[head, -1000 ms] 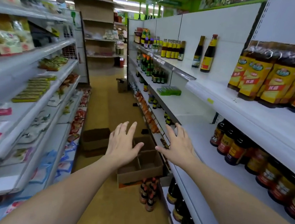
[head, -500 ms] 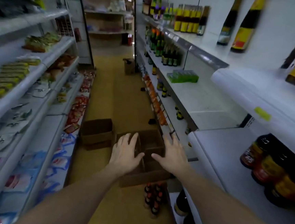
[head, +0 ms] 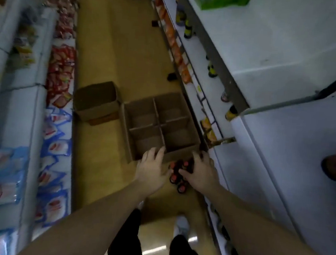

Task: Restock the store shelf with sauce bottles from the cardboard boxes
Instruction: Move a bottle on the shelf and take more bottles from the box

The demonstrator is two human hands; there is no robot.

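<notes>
Item: left hand [head: 151,171], fingers straight and slightly spread, nothing held; its fingertips are seen over the near wall of a divided cardboard box [head: 126,129]. Item: right hand [head: 200,174], fingers loosely extended with no grip seen, thumb turned toward the left hand; contact with the goods cannot be told through the blur. Item: sauce bottles [head: 181,188], a small cluster with red caps, stood on the floor [head: 99,162] between the two hands and just below the thumbs. The divided cardboard box is placed directly ahead of both hands, its four compartments shown bare. A second cardboard box [head: 97,113], open-topped, is set ahead and to the left of the left hand. A white shelf [head: 263,146] is ranged along the right of the right hand; blue and red packets [head: 53,152] are racked well left of the left hand.
</notes>
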